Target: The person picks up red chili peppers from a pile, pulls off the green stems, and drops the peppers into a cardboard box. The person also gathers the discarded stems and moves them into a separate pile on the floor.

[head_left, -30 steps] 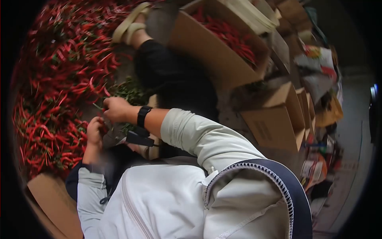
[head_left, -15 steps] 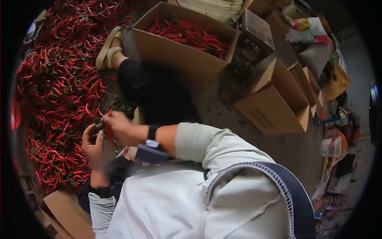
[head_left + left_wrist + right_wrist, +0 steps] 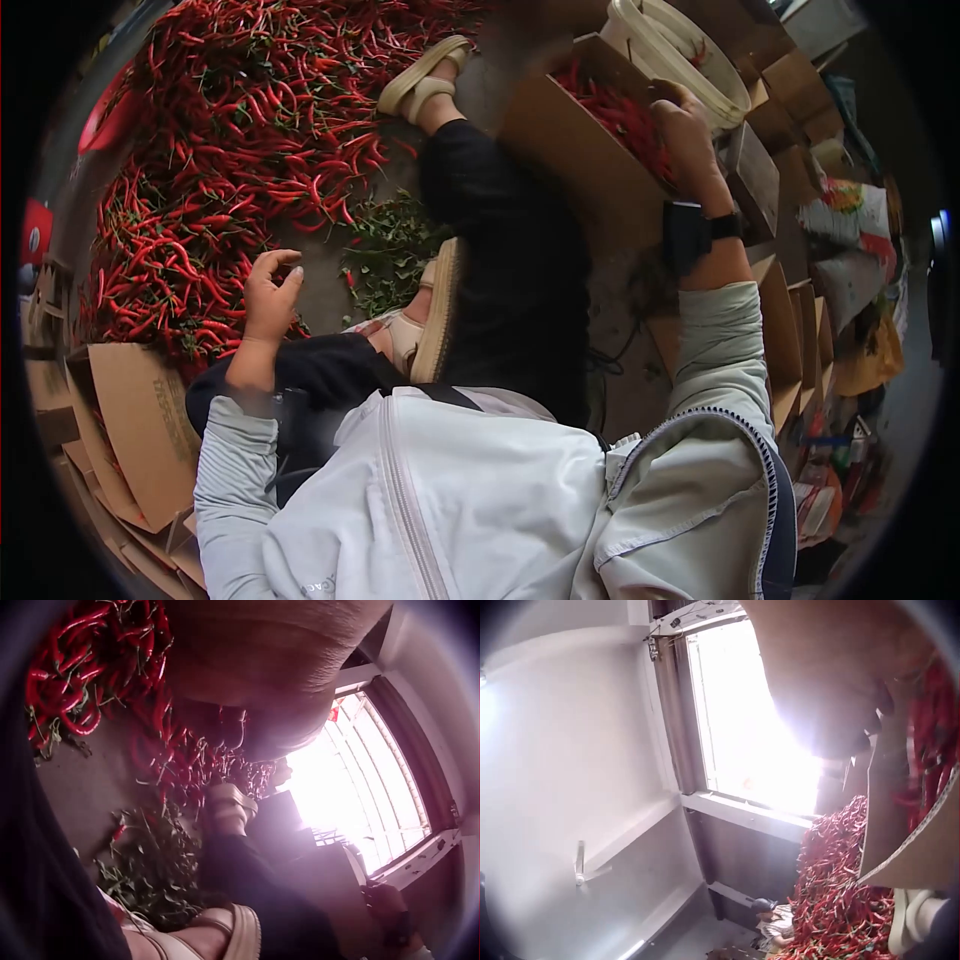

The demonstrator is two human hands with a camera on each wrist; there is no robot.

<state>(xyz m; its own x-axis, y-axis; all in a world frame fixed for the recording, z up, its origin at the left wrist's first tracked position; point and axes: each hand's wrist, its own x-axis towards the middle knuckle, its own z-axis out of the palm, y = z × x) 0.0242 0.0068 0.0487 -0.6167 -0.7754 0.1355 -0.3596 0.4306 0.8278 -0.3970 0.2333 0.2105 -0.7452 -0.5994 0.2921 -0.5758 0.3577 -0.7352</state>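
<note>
My left hand (image 3: 270, 295) hovers by the near edge of a wide heap of red chili peppers (image 3: 225, 180), its fingers loosely bent and thumb apart, with nothing between them. Over a cardboard box (image 3: 555, 145) at the upper right is my right hand (image 3: 690, 135). Red chilies (image 3: 610, 110) lie inside that box, below and beside the hand. In the right wrist view its fingers (image 3: 866, 724) bend loosely near the box wall, with no pepper showing in them. A pile of green stems and leaves (image 3: 385, 250) lies on the floor between my feet.
A cream bucket (image 3: 685, 55) stands behind the chili box. More cardboard boxes stand at right, and another carton (image 3: 140, 430) at lower left. My sandalled foot (image 3: 430, 90) rests between heap and box. Sacks (image 3: 845, 230) lie at far right.
My hands were together over the green stems with a red chili. The right has since swung away to the box; the left stays near the heap, now without a pepper. The head view has shifted.
</note>
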